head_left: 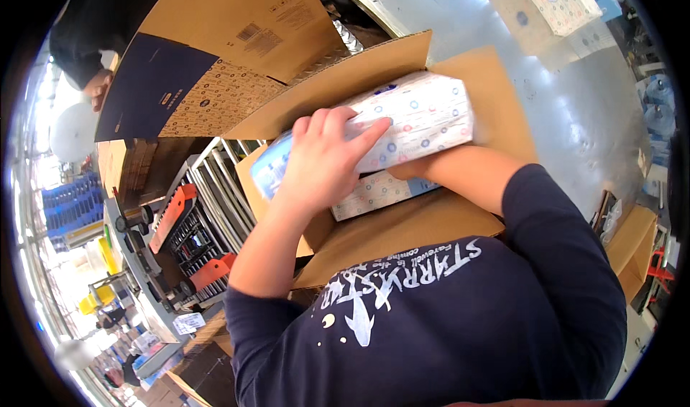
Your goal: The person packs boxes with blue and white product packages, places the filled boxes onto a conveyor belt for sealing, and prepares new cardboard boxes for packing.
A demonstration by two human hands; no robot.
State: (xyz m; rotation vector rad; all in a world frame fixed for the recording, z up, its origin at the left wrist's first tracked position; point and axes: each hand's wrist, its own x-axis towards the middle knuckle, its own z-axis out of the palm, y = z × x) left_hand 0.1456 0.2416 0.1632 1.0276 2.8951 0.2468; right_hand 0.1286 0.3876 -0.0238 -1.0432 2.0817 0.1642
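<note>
My left hand [325,148] lies over the near left part of a white-and-blue patterned tissue pack [424,116], its index finger stretched along the top and the other fingers curled over it. Below the pack's near edge my right hand [411,168] reaches in from the right, its fingers mostly hidden under it. Both hands hold the pack, slightly tilted, in the mouth of an open cardboard box [402,227]. Underneath, a second patterned pack [370,197] lies inside the box, partly covered by the first pack and my hand.
Box flaps stand up around the opening. A shiny metal table [568,112] extends on the right, with another patterned pack [560,1] at its far end. A large printed carton [237,40] is at the back left, near another person's hand [99,87]. An orange-and-black cart [190,238] stands left.
</note>
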